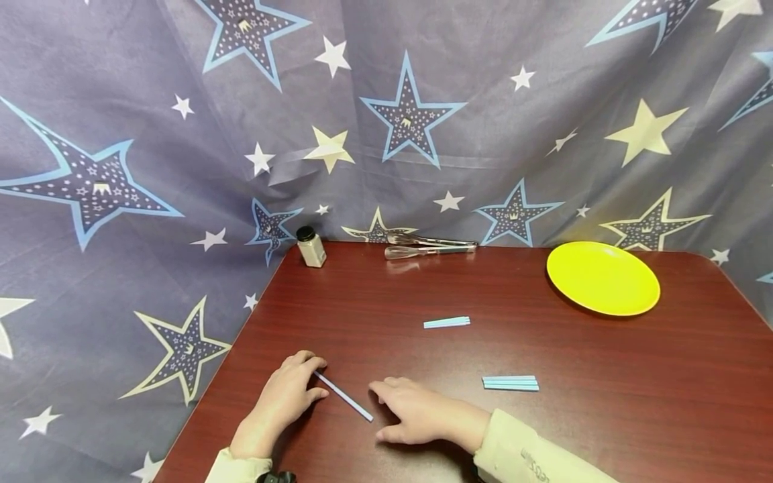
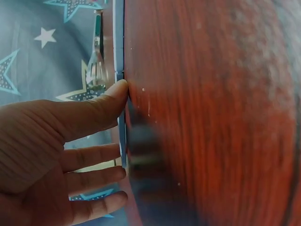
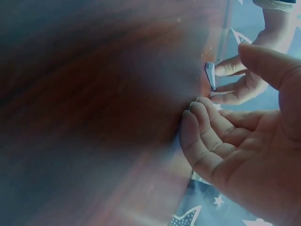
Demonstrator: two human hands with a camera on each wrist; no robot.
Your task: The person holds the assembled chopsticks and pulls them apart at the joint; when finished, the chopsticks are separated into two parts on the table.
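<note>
A thin pale-blue stick (image 1: pixel 344 396) lies slantwise on the dark red table between the two hands. The left hand (image 1: pixel 288 392) is over its far end, fingers beyond the stick and thumb on the near side with a gap between them; the fingertips cover that end. In the left wrist view the left hand (image 2: pixel 70 141) has its thumb tip in line with the stick (image 2: pixel 122 132). Just right of the stick's near end, the right hand (image 1: pixel 417 410) rests low with loosely bent fingers and thumb apart. Nothing lies in the right hand (image 3: pixel 235 136).
Two groups of similar blue sticks, one farther back (image 1: pixel 447 323) and one to the right (image 1: pixel 510 383), lie on the table (image 1: pixel 604 416). At the back are a black-capped jar (image 1: pixel 311 248), tongs (image 1: pixel 431 249) and a yellow plate (image 1: pixel 604 278). A star-patterned curtain (image 1: pixel 423 188) borders the table.
</note>
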